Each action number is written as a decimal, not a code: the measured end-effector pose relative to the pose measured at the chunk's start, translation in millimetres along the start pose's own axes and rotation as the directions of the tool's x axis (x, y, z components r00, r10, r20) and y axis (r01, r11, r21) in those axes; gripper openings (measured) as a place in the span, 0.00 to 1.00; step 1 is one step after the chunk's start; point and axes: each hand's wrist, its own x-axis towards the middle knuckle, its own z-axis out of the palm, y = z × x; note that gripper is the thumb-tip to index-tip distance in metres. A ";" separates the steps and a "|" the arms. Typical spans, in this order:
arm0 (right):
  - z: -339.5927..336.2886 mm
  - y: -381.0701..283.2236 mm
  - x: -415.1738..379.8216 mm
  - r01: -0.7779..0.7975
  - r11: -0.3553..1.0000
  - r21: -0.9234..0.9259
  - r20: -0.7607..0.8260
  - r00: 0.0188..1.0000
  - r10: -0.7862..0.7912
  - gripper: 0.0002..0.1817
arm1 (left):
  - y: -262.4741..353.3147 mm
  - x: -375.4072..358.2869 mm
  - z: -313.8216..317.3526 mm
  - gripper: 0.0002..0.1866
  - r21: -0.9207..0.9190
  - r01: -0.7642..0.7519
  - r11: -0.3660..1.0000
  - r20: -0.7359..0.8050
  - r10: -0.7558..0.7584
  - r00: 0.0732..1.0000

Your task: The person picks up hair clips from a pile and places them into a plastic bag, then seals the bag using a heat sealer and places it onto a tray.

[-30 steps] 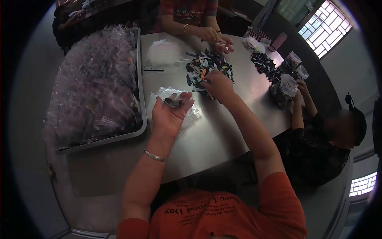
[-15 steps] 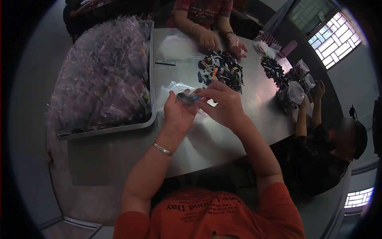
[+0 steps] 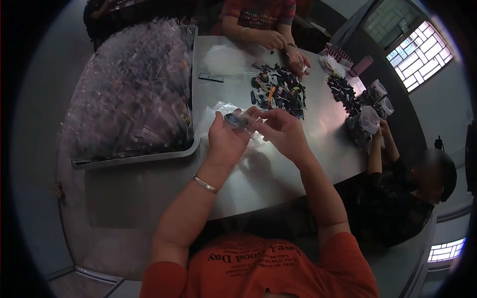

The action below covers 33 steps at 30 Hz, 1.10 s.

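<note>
My left hand is palm up with a small clear plastic bag held across its fingers. Dark and bluish little pieces show inside the bag. At the bag's right end, the thumb and fingers of my right hand are pinched on the clear plastic. Under and behind my hands lies a stack of clear bags on the metal table. Just beyond is a pile of small black, white and coloured pieces, with an orange one among them.
A large grey-rimmed tray heaped with filled clear bags stands to the left. A dark phone lies near more flat bags. Across the table are a co-worker's hands. Another person's hands are beside filled bags at right.
My right hand's fingertips have shifted a little right along the bag, from the blue pieces toward its clear end. The co-worker opposite has lifted one hand from the pile toward the other.
</note>
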 end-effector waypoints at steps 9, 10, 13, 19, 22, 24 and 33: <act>-24.8 -15.6 28.9 0.221 0.945 -0.243 -0.049 0.970 -0.239 0.14 | 4.6 2.0 1.0 0.15 0.194 -0.053 0.980 0.054 0.044 0.998; -26.5 -22.7 29.5 0.245 0.916 -0.318 -0.015 0.965 -0.264 0.14 | 4.6 3.2 -1.7 0.14 0.213 -0.043 0.976 0.081 0.026 0.996; -27.2 -29.7 38.8 0.328 0.897 -0.297 -0.064 0.930 -0.361 0.14 | 4.1 5.6 -8.5 0.12 0.277 -0.042 0.960 0.115 0.010 0.993; -30.1 -45.9 45.1 0.413 0.859 -0.303 0.081 0.909 -0.409 0.15 | 6.6 2.4 -2.3 0.10 0.474 -0.076 0.877 0.110 0.027 0.994; -29.9 -45.7 43.8 0.523 0.788 -0.324 0.160 0.852 -0.499 0.14 | 10.4 -5.9 10.3 0.08 0.719 -0.155 0.677 0.150 0.067 0.986; -29.4 -46.7 41.0 0.528 0.800 -0.285 0.140 0.849 -0.510 0.13 | 11.9 -8.3 12.4 0.08 0.838 -0.192 0.511 0.175 0.082 0.981; -40.4 -27.8 12.3 0.141 0.950 0.278 -0.085 0.989 -0.122 0.23 | 7.2 -2.4 0.7 0.03 0.601 -0.194 0.776 0.214 0.078 0.974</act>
